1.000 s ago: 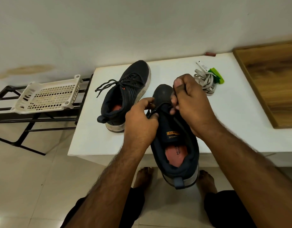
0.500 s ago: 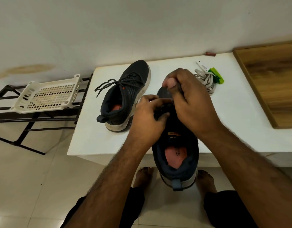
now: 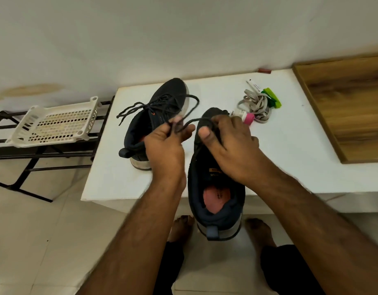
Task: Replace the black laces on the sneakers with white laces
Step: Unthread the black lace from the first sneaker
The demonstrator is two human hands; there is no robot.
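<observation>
a black lace (image 3: 189, 116) loops up from the near sneaker (image 3: 215, 188), which hangs past the front edge of the white table (image 3: 290, 145). the left hand (image 3: 164, 145) pinches this lace between curled fingers and thumb, just left of the shoe's toe. the right hand (image 3: 230, 145) curls over the sneaker's upper, thumb on its left side, gripping it. beyond the left fingers lies the second sneaker (image 3: 156, 122), black laces in place. beyond the right fingers sits a bundle of white laces (image 3: 256, 105) beside a green clip (image 3: 272, 99). far left, a white basket (image 3: 56, 122) rests on a black rack (image 3: 17, 156).
</observation>
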